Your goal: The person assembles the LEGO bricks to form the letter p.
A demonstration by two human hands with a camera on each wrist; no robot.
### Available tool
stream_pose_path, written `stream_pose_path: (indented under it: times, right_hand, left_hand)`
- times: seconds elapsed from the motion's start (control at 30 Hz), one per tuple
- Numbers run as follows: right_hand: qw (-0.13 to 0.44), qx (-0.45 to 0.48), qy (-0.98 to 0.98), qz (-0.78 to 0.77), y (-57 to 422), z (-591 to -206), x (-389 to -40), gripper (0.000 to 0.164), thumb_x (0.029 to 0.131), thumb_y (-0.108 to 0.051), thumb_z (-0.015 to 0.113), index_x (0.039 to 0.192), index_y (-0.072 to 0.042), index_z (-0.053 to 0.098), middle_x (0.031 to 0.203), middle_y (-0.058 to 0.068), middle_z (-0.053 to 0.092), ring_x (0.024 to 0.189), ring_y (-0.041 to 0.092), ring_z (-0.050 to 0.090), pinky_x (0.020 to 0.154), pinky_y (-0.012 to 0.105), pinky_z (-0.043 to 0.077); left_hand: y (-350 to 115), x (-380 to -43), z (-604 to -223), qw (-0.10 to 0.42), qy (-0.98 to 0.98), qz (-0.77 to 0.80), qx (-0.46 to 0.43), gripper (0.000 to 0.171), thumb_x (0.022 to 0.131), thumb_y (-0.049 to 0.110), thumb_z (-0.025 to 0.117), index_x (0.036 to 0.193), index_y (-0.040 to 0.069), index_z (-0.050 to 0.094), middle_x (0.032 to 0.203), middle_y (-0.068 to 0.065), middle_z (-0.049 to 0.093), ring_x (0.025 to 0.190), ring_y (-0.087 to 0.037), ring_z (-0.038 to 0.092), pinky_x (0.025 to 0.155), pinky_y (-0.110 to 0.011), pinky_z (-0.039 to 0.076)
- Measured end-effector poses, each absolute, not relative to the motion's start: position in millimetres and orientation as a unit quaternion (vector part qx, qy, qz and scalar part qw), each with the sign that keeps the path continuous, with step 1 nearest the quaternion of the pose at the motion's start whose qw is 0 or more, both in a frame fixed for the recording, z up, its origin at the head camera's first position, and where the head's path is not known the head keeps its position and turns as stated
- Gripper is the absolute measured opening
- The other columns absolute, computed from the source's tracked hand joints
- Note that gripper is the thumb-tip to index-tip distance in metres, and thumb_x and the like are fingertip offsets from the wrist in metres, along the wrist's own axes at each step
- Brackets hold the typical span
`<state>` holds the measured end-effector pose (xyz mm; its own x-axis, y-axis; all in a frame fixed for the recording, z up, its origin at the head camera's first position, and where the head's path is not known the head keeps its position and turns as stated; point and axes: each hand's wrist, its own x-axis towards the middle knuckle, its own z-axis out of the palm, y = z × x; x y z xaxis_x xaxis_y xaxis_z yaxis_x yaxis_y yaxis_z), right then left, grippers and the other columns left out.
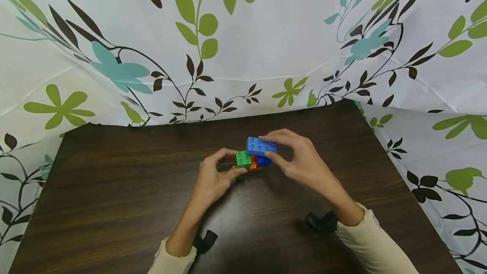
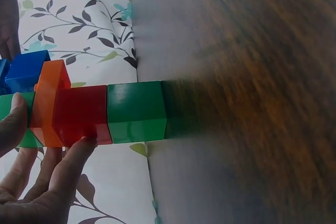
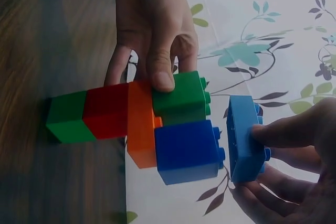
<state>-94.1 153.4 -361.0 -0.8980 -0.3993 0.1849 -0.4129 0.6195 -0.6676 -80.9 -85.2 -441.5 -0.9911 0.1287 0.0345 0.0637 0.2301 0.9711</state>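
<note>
A small stack of toy building bricks is held up by my left hand (image 1: 211, 181), its thumb against the upper green brick (image 3: 181, 98). From the bottom, the stack has a lower green brick (image 2: 136, 109), a red brick (image 2: 81, 113) and a wide orange brick (image 3: 140, 145). On the orange one sit the upper green brick and a dark blue brick (image 3: 189, 150), side by side. My right hand (image 1: 304, 162) pinches a light blue studded brick (image 1: 254, 145) between thumb and fingers. In the right wrist view, a narrow gap separates it from the stack's top studs.
Beneath the hands lies a dark wood-grain table (image 1: 125, 189). A white cloth with leaf and flower prints (image 1: 289, 33) hangs along its back edge and shows at both sides. Black wrist-worn pieces (image 1: 321, 222) stick out beside both cream sleeves (image 1: 374, 240).
</note>
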Motion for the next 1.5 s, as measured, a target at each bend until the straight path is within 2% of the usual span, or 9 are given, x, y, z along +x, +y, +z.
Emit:
stream_pose_path:
  times: [0.7,1.1,1.27,1.5]
  right_hand:
    - [-0.01,0.272,-0.898,0.346,137.5,-365.2,-90.7,0.039,0.098,-0.003,0.077,0.136,-0.011,0.074,0.139,0.012,0.068,0.127,0.032,0.063,0.108,0.056,0.058]
    - [-0.022,0.288,-0.889,0.356,139.6,-362.4,-96.7,0.036,0.096,-0.002,0.079,0.13,-0.009,0.077,0.126,0.008,0.073,0.111,0.023,0.069,0.093,0.047,0.064]
    - [-0.022,0.295,-0.889,0.349,138.2,-361.0,-98.0,0.035,0.096,-0.002,0.079,0.13,-0.009,0.077,0.123,0.006,0.074,0.107,0.02,0.069,0.088,0.044,0.063]
    - [-0.021,0.297,-0.894,0.334,134.5,-360.0,-97.3,0.035,0.095,-0.003,0.08,0.129,-0.008,0.077,0.121,0.007,0.072,0.104,0.018,0.068,0.085,0.034,0.061]
  left_hand:
    - [-84.2,-83.4,-441.5,0.028,0.785,0.615,0.065,0.036,0.085,0.004,0.091,0.117,0.009,0.076,0.12,-0.014,0.078,0.117,-0.032,0.075,0.087,-0.032,0.067]
    - [-83.6,-83.9,-441.4,0.036,0.787,0.612,0.067,0.037,0.084,0.003,0.091,0.116,0.009,0.076,0.121,-0.014,0.077,0.119,-0.033,0.073,0.089,-0.033,0.067]
    - [-84.1,-84.0,-442.4,0.032,0.789,0.61,0.067,0.037,0.083,0.004,0.092,0.116,0.01,0.076,0.12,-0.014,0.077,0.118,-0.032,0.073,0.089,-0.033,0.067]
    - [-85.4,-83.3,-442.6,0.029,0.792,0.606,0.065,0.037,0.083,0.004,0.092,0.115,0.01,0.076,0.119,-0.013,0.077,0.117,-0.032,0.074,0.088,-0.033,0.067]
